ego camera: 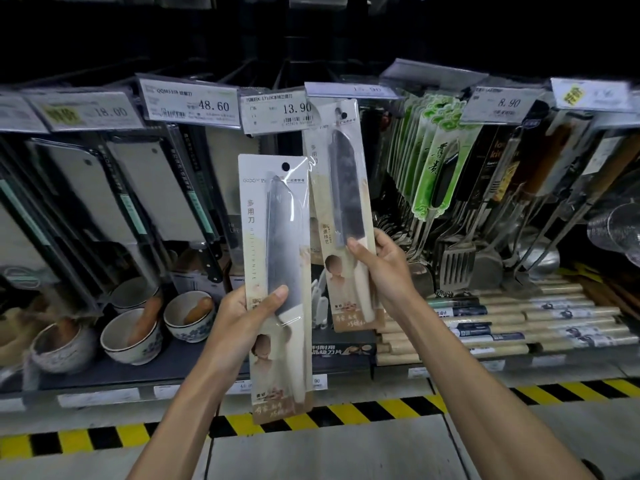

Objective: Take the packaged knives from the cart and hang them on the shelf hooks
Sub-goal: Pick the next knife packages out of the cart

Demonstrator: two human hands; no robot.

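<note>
Nearest, the left hand [242, 313] grips one packaged knife [277, 271] upright at its lower half, thumb pressed across the front and fingers behind. Just beyond, the right hand [377, 268] clamps a second packaged knife [341, 209], raised higher, its top beside the 13.90 price tag [277, 110]. Behind hang cleavers [162, 192] and spatulas [453, 258].
</note>
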